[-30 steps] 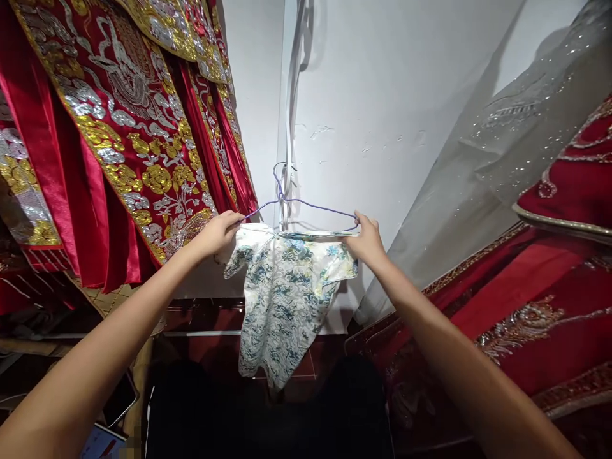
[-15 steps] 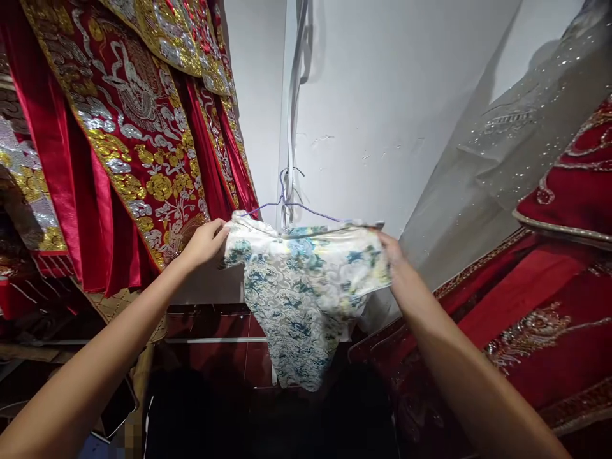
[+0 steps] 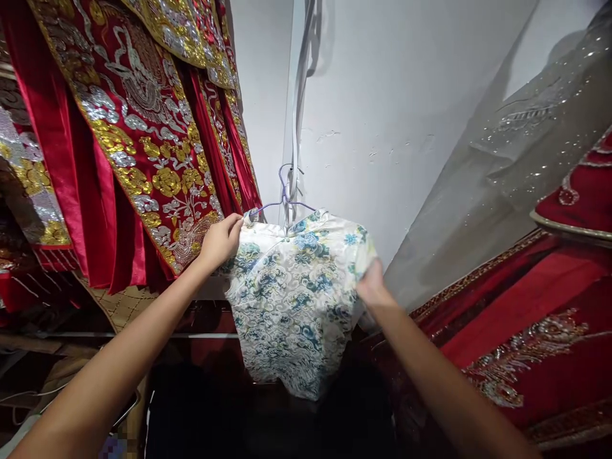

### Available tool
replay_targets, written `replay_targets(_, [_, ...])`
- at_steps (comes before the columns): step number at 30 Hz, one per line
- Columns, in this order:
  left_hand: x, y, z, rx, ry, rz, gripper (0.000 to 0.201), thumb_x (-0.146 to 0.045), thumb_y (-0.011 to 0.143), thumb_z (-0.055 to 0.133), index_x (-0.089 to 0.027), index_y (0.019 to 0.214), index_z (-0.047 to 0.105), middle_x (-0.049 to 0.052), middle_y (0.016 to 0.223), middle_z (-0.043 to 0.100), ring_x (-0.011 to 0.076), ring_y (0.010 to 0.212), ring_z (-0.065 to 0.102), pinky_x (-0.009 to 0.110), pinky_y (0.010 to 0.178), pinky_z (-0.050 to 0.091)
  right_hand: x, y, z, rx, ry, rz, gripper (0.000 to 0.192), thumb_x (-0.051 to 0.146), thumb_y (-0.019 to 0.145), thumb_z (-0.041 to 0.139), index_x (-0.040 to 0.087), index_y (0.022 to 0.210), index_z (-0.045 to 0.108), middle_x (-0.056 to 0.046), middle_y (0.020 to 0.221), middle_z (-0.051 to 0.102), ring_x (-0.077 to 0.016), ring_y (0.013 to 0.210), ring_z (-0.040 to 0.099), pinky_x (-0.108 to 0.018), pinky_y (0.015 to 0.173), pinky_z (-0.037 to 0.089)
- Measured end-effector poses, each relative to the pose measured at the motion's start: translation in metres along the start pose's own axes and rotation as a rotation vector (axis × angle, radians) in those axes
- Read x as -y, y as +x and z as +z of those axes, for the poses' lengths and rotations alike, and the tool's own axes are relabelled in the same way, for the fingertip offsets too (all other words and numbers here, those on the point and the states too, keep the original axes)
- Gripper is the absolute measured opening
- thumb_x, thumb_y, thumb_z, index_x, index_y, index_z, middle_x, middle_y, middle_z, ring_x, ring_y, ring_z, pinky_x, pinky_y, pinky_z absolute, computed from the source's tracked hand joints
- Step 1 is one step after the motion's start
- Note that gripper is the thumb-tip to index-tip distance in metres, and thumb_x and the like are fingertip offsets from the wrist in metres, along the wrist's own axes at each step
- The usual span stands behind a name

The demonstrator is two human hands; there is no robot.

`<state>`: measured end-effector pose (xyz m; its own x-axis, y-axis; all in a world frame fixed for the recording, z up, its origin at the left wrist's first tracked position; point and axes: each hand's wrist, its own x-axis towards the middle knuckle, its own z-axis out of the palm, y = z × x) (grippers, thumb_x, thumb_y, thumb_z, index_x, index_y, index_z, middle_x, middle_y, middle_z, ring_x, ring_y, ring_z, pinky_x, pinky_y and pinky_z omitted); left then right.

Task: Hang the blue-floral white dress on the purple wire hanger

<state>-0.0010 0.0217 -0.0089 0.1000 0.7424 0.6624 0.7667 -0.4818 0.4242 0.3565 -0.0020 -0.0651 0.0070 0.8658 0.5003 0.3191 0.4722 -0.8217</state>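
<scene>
White wall (image 3: 382, 83) | floral top (image 3: 296, 299) over purple hanger (image 3: 284, 195) | left hand (image 3: 220, 243) pinching shoulder (image 3: 252, 224) | right hand (image 3: 373, 287) at sleeve (image 3: 363, 250), fingers unclear

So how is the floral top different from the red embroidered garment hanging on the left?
Colour: the floral top is whitish with blue-green flowers; the red embroidered garment carries shiny gold and silver work.
Size: the red garment looks larger, running past the picture's top edge; the top fits well inside it.
Handling: the left hand grips the top's shoulder; neither hand holds the red garment.
Both bear flower motifs.
</scene>
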Motion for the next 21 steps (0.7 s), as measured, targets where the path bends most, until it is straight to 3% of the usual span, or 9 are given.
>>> replay_targets(5, [-0.005,0.002,-0.005,-0.051,0.02,-0.033,0.033,-0.045,0.097,0.04,-0.023,0.102,0.064,0.004,0.088,0.07,0.0221,0.079,0.062,0.029,0.069,0.04,0.05,0.024,-0.039,-0.006,0.166,0.051,0.088,0.074,0.088,0.018,0.014,0.147,0.045,-0.018,0.121,0.066,-0.0377,0.112,0.062,-0.059,0.091,0.048])
replay_targets(8, [-0.004,0.007,-0.009,-0.093,-0.038,-0.06,0.034,-0.047,0.096,0.042,-0.02,0.096,0.062,0.004,0.085,0.068,0.0202,0.078,0.06,0.028,0.069,0.04,0.095,0.027,-0.031,0.007,0.098,-0.035,0.08,0.067,0.092,0.017,0.017,0.152,0.037,-0.017,0.128,0.061,-0.0363,0.114,0.06,-0.059,0.092,0.047])
replay_targets(10, [-0.002,0.009,-0.012,-0.108,-0.049,-0.088,0.034,-0.051,0.094,0.046,-0.02,0.09,0.06,0.002,0.077,0.064,0.0186,0.072,0.057,0.028,0.065,0.039,0.12,0.02,-0.015,0.1,0.065,-0.067,0.077,0.065,0.094,0.019,0.02,0.154,0.033,-0.015,0.128,0.061,-0.034,0.114,0.06,-0.057,0.09,0.048])
replay_targets(12, [0.0,0.008,-0.015,-0.11,-0.078,-0.098,0.035,-0.051,0.093,0.049,-0.019,0.082,0.058,0.001,0.071,0.059,0.0171,0.068,0.054,0.027,0.063,0.039,0.136,0.005,0.001,0.332,0.086,-0.056,0.073,0.063,0.094,0.028,0.02,0.153,0.036,-0.014,0.123,0.064,-0.032,0.113,0.061,-0.055,0.087,0.051])
replay_targets(14, [0.0,0.003,-0.016,-0.083,-0.178,-0.081,0.038,-0.051,0.095,0.046,-0.019,0.077,0.056,0.001,0.071,0.058,0.0163,0.069,0.054,0.028,0.065,0.042,0.141,-0.013,0.015,0.704,0.122,-0.03,0.068,0.061,0.092,0.04,0.02,0.146,0.048,-0.013,0.117,0.067,-0.0303,0.109,0.063,-0.051,0.085,0.053])
replay_targets(16, [-0.004,-0.006,-0.015,-0.011,-0.312,-0.048,0.041,-0.051,0.097,0.042,-0.018,0.078,0.058,0.002,0.075,0.061,0.0164,0.072,0.057,0.028,0.07,0.046,0.134,-0.029,0.026,1.083,0.071,0.0,0.059,0.057,0.09,0.051,0.023,0.137,0.058,-0.01,0.114,0.07,-0.0287,0.106,0.066,-0.046,0.085,0.055])
replay_targets(17, [-0.009,-0.011,-0.014,0.042,-0.372,-0.03,0.042,-0.052,0.097,0.041,-0.018,0.08,0.06,0.003,0.078,0.063,0.0169,0.075,0.059,0.029,0.072,0.047,0.125,-0.035,0.032,1.182,-0.008,0.004,0.055,0.055,0.089,0.056,0.025,0.135,0.061,-0.01,0.115,0.071,-0.0286,0.106,0.066,-0.044,0.086,0.055])
replay_targets(19, [-0.024,-0.022,-0.013,0.158,-0.462,0.009,0.042,-0.053,0.097,0.042,-0.018,0.088,0.064,0.005,0.087,0.066,0.0184,0.083,0.062,0.031,0.079,0.049,0.102,-0.043,0.045,1.114,-0.224,-0.039,0.058,0.048,0.085,0.063,0.027,0.139,0.057,-0.011,0.128,0.066,-0.0311,0.117,0.062,-0.046,0.095,0.052])
replay_targets(21, [-0.046,-0.031,-0.011,0.263,-0.541,0.049,0.042,-0.053,0.097,0.043,-0.018,0.094,0.066,0.007,0.094,0.068,0.0202,0.091,0.063,0.033,0.087,0.049,0.075,-0.044,0.06,0.809,-0.4,-0.157,0.081,0.044,0.08,0.07,0.026,0.152,0.038,-0.014,0.149,0.047,-0.0353,0.136,0.045,-0.052,0.107,0.042])
